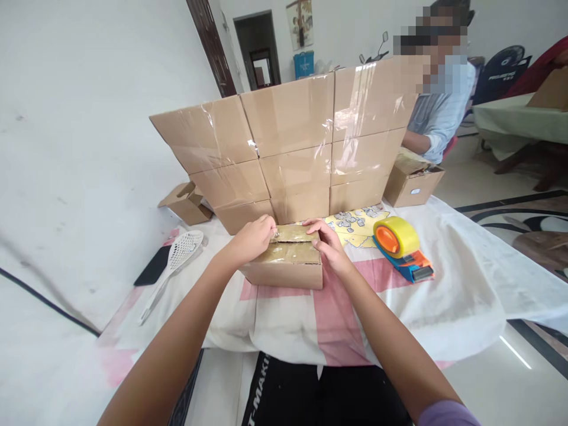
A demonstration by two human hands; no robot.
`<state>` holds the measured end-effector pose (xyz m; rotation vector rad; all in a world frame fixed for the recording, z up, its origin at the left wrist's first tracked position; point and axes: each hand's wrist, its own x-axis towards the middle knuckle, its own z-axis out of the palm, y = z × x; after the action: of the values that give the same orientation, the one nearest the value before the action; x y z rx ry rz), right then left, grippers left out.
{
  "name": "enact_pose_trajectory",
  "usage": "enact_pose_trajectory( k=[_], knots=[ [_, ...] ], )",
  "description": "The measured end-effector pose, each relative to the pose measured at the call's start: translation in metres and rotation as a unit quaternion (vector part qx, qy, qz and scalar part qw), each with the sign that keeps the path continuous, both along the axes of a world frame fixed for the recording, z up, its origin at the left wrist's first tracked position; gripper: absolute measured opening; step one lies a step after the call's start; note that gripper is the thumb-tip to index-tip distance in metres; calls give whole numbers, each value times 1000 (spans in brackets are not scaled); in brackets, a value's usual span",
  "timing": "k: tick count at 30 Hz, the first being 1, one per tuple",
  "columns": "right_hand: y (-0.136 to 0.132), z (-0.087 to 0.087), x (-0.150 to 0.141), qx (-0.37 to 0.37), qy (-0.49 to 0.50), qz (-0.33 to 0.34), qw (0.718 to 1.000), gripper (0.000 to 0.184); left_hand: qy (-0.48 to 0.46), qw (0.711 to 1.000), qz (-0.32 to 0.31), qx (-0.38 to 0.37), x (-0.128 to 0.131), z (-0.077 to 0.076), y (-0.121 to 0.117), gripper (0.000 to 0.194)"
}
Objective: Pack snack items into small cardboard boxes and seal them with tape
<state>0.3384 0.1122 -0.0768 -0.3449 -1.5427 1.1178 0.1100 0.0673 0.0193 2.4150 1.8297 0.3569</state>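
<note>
White-and-pink cloth (284,325) over a table, a small brown cardboard box (286,276) at its middle, under two hands.
From that box, a tall taped brown cardboard screen (295,118) stands at twelve o'clock, a blue-and-orange tape dispenser with a yellow roll (402,248) at three, a white perforated plastic ladle (184,251) at nine; the left hand (255,236) curls over its ten-o'clock corner, its pinch unclear; the right hand (328,244), half-open, touches the two-o'clock end.
</note>
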Motion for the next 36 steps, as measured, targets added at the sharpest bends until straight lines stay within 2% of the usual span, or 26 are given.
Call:
enact_pose_trajectory(
  k=[6,12,20,23,27,31,36],
  knots=[
    [-1,1,0,2,5,6,1000,20,-12,999,24,20,0,-2,2,21],
    [-2,5,2,1,-8,2,1000,22,-66,995,47,51,0,-7,5,20],
    [-4,7,2,-1,-9,-4,1000,17,-97,995,-18,18,-16,2,-12,27],
    [-4,6,2,1,-8,5,1000,18,-75,996,-55,8,-23,6,-11,31],
    [-2,5,3,2,3,1,1000,20,-77,993,-84,-7,-23,6,-7,28],
    [-1,5,4,6,-9,0,1000,21,-68,992,-101,20,-23,3,-6,34],
    [0,4,5,10,-11,3,1000,22,-25,989,-132,66,-28,3,-9,29]
  ],
)
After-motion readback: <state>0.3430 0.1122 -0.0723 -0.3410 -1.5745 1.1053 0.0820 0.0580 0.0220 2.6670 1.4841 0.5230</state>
